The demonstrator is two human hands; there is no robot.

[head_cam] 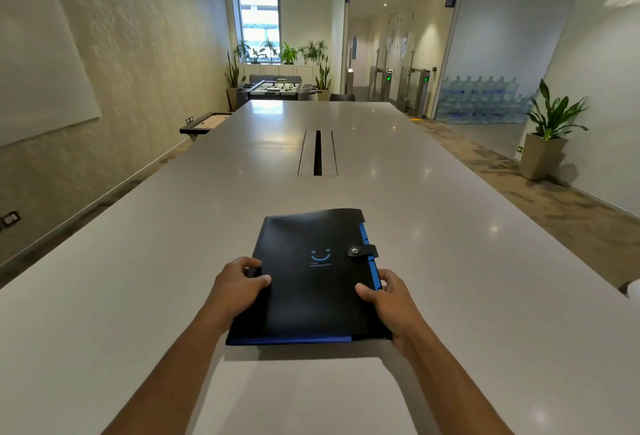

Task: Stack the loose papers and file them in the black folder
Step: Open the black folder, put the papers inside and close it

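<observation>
You are holding the black folder point(311, 278) by both side edges; your left hand point(239, 287) is gripping its spine side with the thumb lying on the cover, and your right hand point(384, 296) is pinching the open side, just beside the blue tabs point(369, 251) and a little nearer to you than the snap strap point(362, 251); the strap is sitting fastened, so the folder is closed. The folder's near end seems to be hovering a little off the tabletop point(450, 199), over the far edge of the white papers point(304, 396) lying between your forearms, nearer to you than both hands; whether they make one squared stack I cannot tell. Judging by this, you are either setting down a filled folder or bringing it in to load; if loading, the next move is calling for your right hand to be popping the snap beyond its fingertips and lifting the cover. The tabletop is stretching pale and glossy far beyond your hands, with a cable slot point(317, 153) down its middle; further off a foosball table point(277, 87), potted plants point(550, 129) and stacked water bottles point(481, 98) are standing in a bright office room.
</observation>
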